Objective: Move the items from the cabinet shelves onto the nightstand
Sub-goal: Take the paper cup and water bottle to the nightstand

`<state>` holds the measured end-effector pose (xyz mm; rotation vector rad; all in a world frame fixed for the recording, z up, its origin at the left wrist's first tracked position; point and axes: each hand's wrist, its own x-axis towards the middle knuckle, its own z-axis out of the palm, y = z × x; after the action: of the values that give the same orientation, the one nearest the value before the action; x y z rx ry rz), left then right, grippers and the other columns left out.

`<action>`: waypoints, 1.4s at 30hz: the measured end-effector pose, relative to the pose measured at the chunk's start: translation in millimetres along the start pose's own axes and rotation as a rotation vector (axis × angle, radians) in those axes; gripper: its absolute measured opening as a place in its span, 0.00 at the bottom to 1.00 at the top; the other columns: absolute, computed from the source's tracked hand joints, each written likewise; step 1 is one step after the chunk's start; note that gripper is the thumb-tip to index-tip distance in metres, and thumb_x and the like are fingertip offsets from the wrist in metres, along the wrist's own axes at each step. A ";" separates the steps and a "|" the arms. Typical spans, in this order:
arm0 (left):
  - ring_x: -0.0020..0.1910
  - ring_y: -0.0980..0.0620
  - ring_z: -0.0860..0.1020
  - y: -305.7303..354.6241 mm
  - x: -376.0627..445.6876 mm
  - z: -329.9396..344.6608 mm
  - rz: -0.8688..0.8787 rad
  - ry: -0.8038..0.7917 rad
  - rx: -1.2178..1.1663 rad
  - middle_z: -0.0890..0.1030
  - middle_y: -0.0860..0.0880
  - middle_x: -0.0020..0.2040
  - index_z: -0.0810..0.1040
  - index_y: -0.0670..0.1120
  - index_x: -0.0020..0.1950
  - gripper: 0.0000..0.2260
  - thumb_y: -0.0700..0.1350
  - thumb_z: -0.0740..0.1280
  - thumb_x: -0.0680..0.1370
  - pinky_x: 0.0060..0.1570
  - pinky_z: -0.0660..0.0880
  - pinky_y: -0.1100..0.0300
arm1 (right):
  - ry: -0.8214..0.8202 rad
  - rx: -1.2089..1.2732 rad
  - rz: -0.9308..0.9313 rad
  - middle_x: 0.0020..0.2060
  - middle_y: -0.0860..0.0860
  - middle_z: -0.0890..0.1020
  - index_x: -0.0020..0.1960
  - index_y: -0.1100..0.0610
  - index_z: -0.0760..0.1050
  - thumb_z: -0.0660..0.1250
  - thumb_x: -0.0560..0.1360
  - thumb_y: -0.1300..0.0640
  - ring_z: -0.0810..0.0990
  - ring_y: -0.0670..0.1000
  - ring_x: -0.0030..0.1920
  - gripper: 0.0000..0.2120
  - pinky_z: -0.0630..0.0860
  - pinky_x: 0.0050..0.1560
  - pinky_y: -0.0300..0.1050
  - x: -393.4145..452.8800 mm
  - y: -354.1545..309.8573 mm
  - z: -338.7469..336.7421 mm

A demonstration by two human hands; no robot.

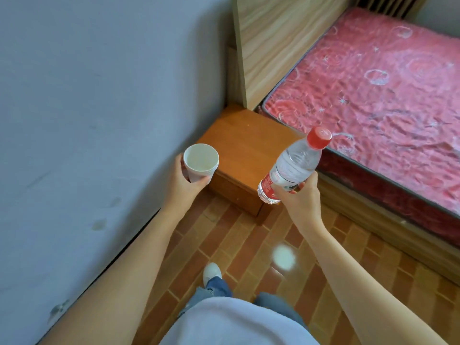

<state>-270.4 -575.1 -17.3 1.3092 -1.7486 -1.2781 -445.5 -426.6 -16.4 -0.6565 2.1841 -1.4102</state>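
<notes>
My left hand (184, 186) grips a white paper cup (201, 163), held upright with its empty inside showing, just over the nightstand's left front corner. In my right hand (300, 195) is a clear plastic water bottle (291, 168) with a red cap and red label, tilted so the cap points up and to the right. The bottle hangs in front of the nightstand's right side. The wooden nightstand (245, 145) stands low between the wall and the bed, and its orange-brown top is bare. No cabinet is in view.
A grey wall (87, 108) runs along the left. A bed with a red patterned mattress (378, 100) and a wooden headboard (278, 38) fills the right. The floor (239, 245) is brown brick-pattern tile, where my feet stand.
</notes>
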 end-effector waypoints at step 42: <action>0.56 0.55 0.71 -77.1 376.0 210.5 0.046 -0.464 0.293 0.72 0.55 0.59 0.64 0.52 0.67 0.34 0.47 0.77 0.66 0.52 0.71 0.60 | 0.230 0.007 0.176 0.54 0.50 0.76 0.61 0.54 0.68 0.75 0.65 0.57 0.77 0.47 0.53 0.27 0.75 0.50 0.34 329.4 88.2 112.0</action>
<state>-551.1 -861.1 -193.6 1.1769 -2.3474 -1.4210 -648.1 -675.0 -178.0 -0.3015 2.3454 -1.4598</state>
